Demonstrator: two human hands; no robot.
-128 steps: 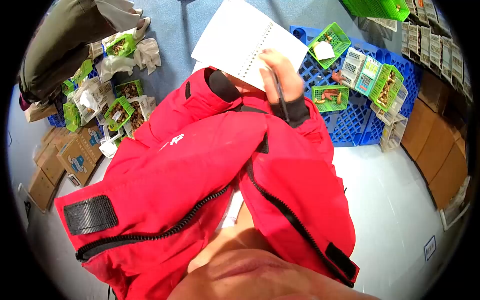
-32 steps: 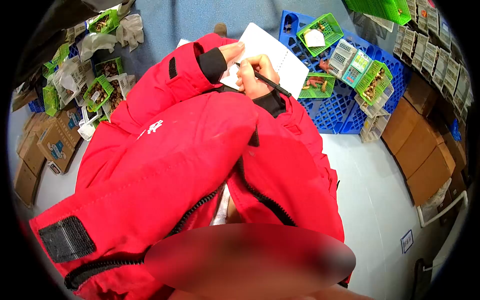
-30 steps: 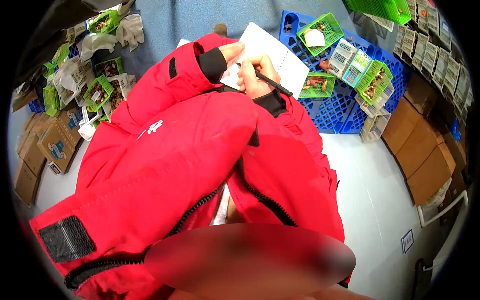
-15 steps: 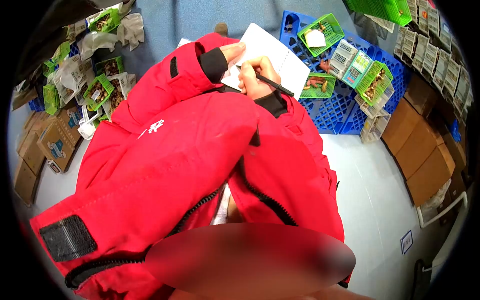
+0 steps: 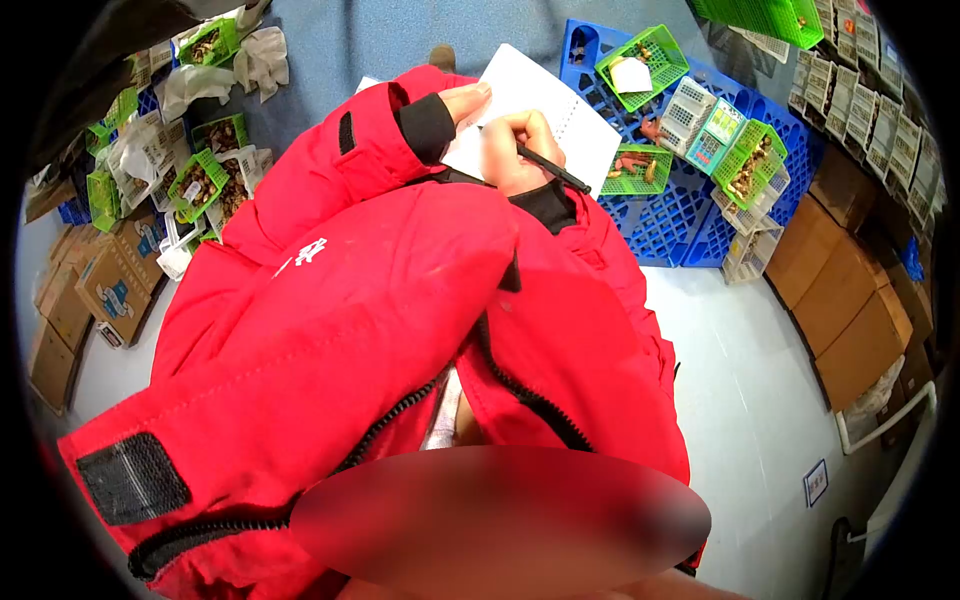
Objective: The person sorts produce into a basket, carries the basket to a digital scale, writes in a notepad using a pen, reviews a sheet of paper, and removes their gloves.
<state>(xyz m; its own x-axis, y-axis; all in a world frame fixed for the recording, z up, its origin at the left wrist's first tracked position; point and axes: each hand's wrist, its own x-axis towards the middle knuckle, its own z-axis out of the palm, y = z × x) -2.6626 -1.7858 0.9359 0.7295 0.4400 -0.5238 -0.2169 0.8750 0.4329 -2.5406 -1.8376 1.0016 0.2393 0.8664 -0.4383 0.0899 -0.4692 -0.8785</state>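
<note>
An open spiral notebook (image 5: 560,92) with white pages lies in front of me. My right hand (image 5: 522,150) is closed around a black pen (image 5: 556,171), its tip end down at the page. Part of that hand looks blurred. My left hand (image 5: 463,102) rests at the notebook's left edge, fingers stretched out over the page and partly out of sight. Both arms are in the sleeves of a red jacket (image 5: 390,260) with black cuffs.
On a blue pallet (image 5: 690,215) at the right stand green baskets (image 5: 640,72) and a turquoise scale (image 5: 715,140). Cardboard boxes (image 5: 835,290) line the right side. More baskets (image 5: 197,183) and boxes (image 5: 118,295) stand at the left. Grey crates (image 5: 870,90) fill the upper right.
My right hand and the pen have shifted very slightly on the page. My left hand stays where it was on the notebook.
</note>
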